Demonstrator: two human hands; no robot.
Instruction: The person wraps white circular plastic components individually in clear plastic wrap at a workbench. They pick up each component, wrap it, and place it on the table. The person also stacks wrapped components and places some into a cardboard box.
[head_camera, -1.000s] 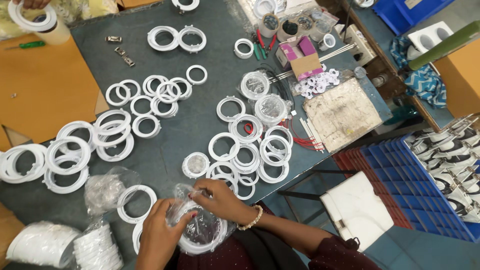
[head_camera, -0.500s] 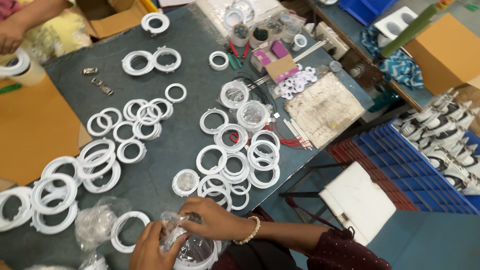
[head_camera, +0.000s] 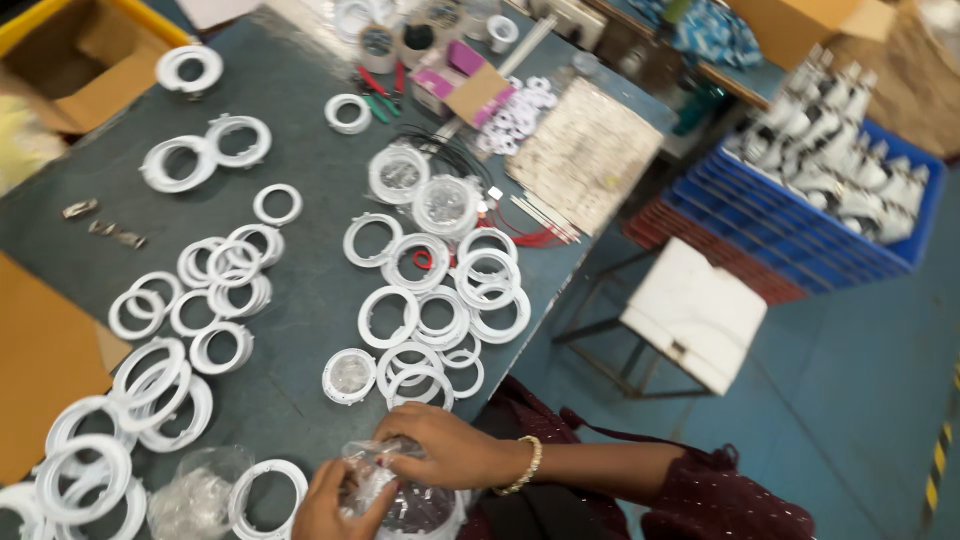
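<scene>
— Boxes first: what packaging was about?

— An open pink-and-brown carton (head_camera: 462, 85) lay at the table's (head_camera: 300, 60) far end, a tan cardboard box (head_camera: 800, 25) beyond it, and a blue crate (head_camera: 850, 215) of white parts (stacked on others) stood right of the table. A flat pale sheet (head_camera: 585, 150) lay by the far right edge.

— And the hands?

— Both were closed on a clear plastic bag (head_camera: 400, 495) at the near edge. The left hand (head_camera: 335, 505) gripped it from the left side, the right hand (head_camera: 445, 450) pinched its top, fingers curled.

— Which way did the bag point?

— It was crumpled, so I couldn't tell its long axis; its gathered top faced the right hand. White rings (head_camera: 430, 300) lay just beyond it.

— Different from half a second before?

— Grip unchanged. The view had swung right, showing more floor and crate.
</scene>
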